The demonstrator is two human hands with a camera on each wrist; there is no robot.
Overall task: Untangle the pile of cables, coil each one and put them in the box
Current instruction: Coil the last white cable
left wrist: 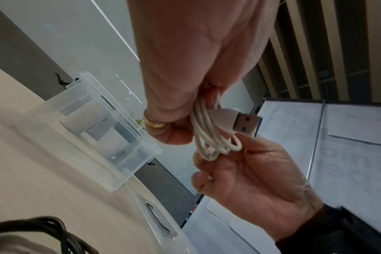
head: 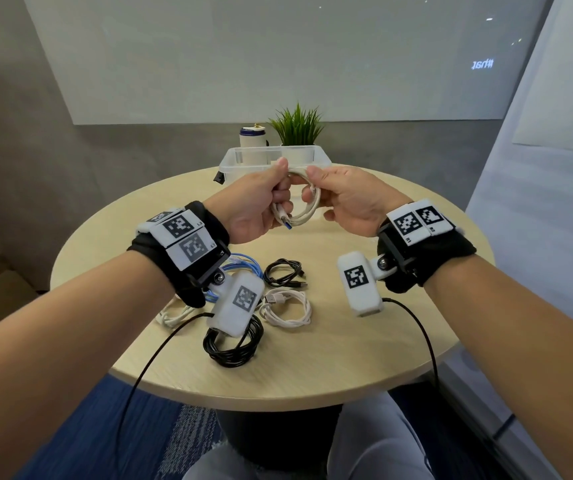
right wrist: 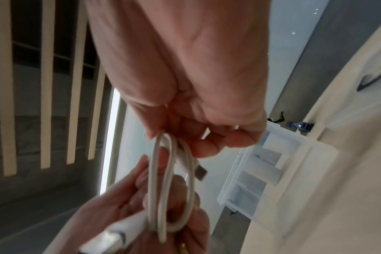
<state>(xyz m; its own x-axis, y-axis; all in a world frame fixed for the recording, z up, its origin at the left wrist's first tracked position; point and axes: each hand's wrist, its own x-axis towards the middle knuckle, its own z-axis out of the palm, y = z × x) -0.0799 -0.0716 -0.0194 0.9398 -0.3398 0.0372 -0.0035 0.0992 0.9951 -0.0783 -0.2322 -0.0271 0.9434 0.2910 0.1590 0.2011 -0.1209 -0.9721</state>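
Both hands hold a coiled white USB cable (head: 307,206) above the round table, just in front of the clear plastic box (head: 233,164). My left hand (head: 261,206) grips the coil's left side, and the blue-tipped USB plug (left wrist: 239,122) sticks out below its fingers. My right hand (head: 340,199) pinches the coil's right side between thumb and fingers. In the right wrist view the white coil (right wrist: 170,189) hangs between both hands. On the table lie coiled cables: a blue one (head: 243,263), a thin black one (head: 283,271), a white one (head: 287,308), another white one (head: 174,315) and a thick black one (head: 233,344).
A potted green plant (head: 297,128) and a white bottle with a blue band (head: 252,136) stand behind the box. The wooden table (head: 347,341) has its front edge close to my body. A wall runs along the right.
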